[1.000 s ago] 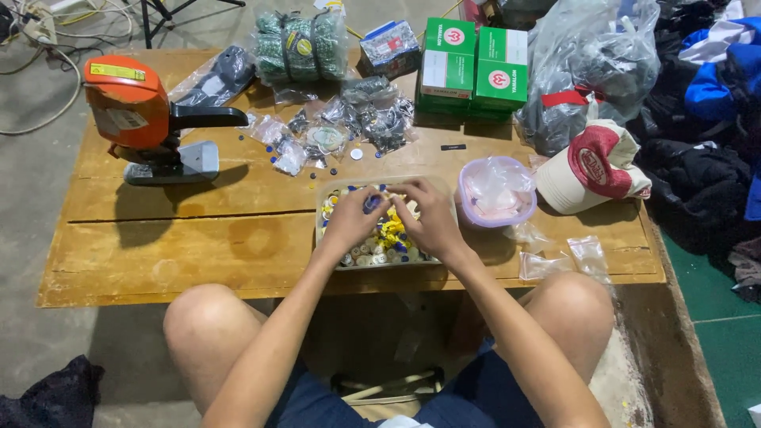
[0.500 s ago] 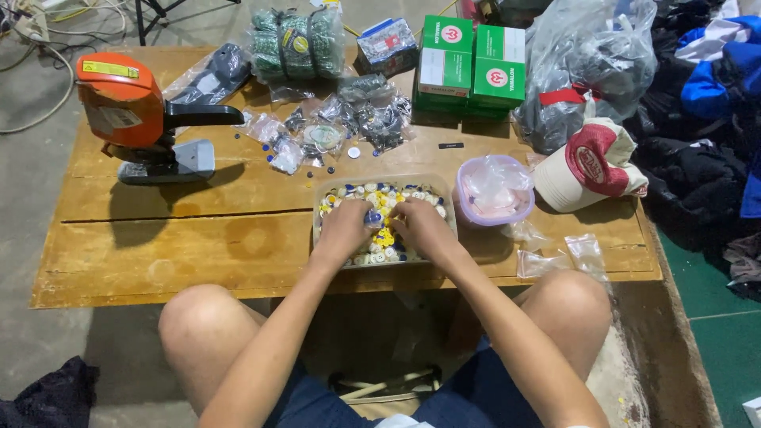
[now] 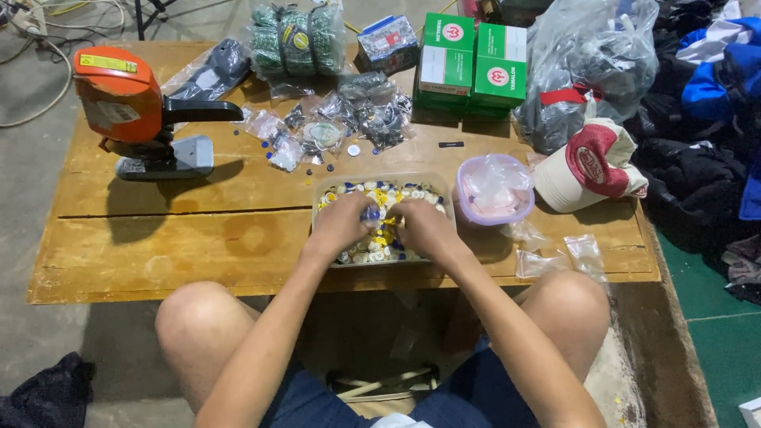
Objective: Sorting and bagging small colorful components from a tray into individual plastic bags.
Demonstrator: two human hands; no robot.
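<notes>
A clear plastic tray full of small yellow, white and blue buttons sits near the front edge of a low wooden table. Both hands rest over the tray, close together. My left hand and my right hand pinch at a small blue-and-white piece between their fingertips. The fingers hide most of that piece and the buttons beneath them.
An orange press machine stands at the table's left. Small plastic bags lie behind the tray, green boxes at the back. To the right are a round pink-rimmed tub, a red-and-white cap and two empty bags. My bare knees are below the table edge.
Both hands have stayed over the tray, shifting slightly toward me and closing in on each other. The camera view has drifted a little; nothing else on the table moved.
</notes>
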